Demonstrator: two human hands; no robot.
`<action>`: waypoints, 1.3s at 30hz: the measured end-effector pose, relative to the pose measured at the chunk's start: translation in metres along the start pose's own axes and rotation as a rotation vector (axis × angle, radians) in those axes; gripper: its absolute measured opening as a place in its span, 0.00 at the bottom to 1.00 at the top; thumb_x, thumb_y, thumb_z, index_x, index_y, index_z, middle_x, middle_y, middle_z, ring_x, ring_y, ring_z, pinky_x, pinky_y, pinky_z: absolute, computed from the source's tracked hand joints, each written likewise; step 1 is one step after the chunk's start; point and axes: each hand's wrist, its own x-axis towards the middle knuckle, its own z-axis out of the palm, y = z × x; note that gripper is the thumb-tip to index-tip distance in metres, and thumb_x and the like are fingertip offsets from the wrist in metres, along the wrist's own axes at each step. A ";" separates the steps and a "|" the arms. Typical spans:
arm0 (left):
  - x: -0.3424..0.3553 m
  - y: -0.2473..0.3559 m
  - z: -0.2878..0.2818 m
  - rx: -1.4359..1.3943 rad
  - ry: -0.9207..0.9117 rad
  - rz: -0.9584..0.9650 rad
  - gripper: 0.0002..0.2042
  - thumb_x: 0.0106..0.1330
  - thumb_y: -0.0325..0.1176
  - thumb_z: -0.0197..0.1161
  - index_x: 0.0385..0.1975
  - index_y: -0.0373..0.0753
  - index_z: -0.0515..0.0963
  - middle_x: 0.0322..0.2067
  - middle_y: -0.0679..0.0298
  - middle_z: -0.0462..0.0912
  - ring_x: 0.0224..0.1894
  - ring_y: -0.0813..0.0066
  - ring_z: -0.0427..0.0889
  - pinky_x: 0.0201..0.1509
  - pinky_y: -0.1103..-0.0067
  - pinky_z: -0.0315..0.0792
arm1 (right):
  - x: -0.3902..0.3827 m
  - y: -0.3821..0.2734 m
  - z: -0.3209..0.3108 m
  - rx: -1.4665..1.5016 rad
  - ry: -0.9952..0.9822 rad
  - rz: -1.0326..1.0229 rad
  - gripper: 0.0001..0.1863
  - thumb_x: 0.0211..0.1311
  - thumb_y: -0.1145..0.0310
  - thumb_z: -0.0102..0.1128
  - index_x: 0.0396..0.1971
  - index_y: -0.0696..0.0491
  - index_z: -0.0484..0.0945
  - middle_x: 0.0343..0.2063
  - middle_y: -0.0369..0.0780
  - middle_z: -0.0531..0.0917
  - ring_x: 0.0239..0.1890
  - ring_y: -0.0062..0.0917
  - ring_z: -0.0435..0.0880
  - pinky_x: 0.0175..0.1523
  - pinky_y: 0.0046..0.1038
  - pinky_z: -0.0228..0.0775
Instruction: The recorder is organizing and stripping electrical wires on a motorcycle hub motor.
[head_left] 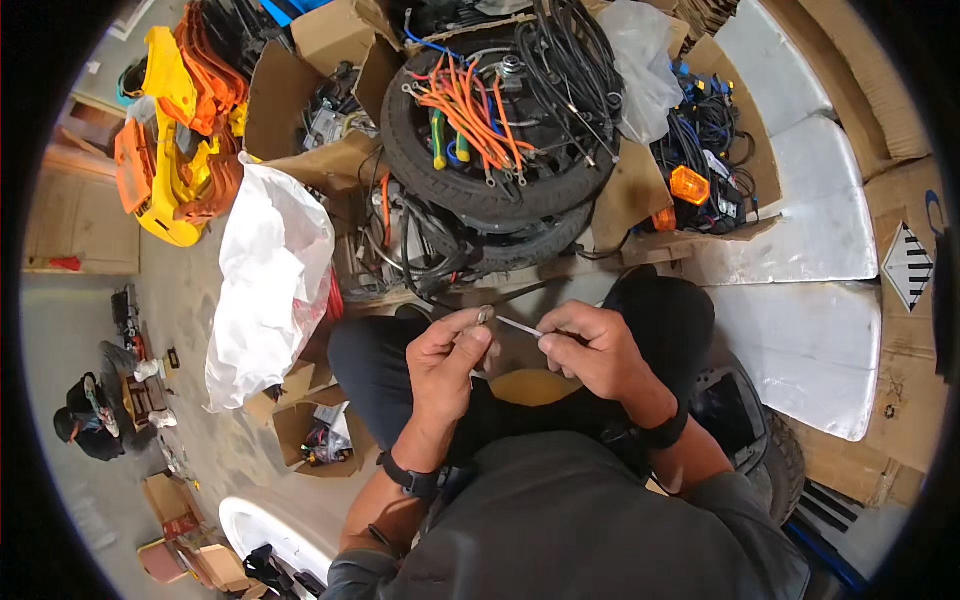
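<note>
Left of the upper tyre (550, 195), a white bag (268, 280) is sitting crumpled, while on the tyre's near side the person's left hand (445, 362) is pinching a small metal piece (486, 314) between thumb and fingers. Also on that near side, a thin pale rod (518, 326) is pointing toward the piece, its other end being clamped by the right hand (600, 350). Right of the tyre, a cardboard box (750, 110) is holding cables and an amber lamp (689, 185).

One wide fisheye view from the head, steeply down past the grey shirt (590, 520) to nearby fingers (467, 348)
</note>
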 end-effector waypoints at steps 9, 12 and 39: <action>0.000 -0.005 0.004 0.010 -0.034 -0.015 0.10 0.64 0.23 0.62 0.44 0.30 0.77 0.31 0.55 0.84 0.28 0.75 0.81 0.33 0.80 0.76 | 0.003 0.003 0.005 -0.064 0.083 0.030 0.06 0.63 0.73 0.59 0.37 0.59 0.78 0.20 0.35 0.80 0.20 0.12 0.75 0.25 0.17 0.64; 0.002 -0.004 0.004 0.016 -0.037 -0.018 0.10 0.64 0.23 0.63 0.44 0.31 0.77 0.31 0.55 0.84 0.29 0.75 0.82 0.33 0.80 0.77 | 0.004 0.002 0.005 -0.048 0.070 0.033 0.06 0.63 0.73 0.58 0.37 0.58 0.78 0.20 0.35 0.80 0.20 0.12 0.74 0.25 0.17 0.64; 0.029 0.004 0.000 0.665 -0.280 0.143 0.10 0.57 0.21 0.65 0.39 0.32 0.81 0.35 0.55 0.84 0.37 0.62 0.83 0.43 0.75 0.76 | 0.015 0.023 0.002 0.008 0.128 0.015 0.07 0.67 0.72 0.58 0.39 0.59 0.77 0.28 0.34 0.79 0.31 0.14 0.76 0.37 0.20 0.70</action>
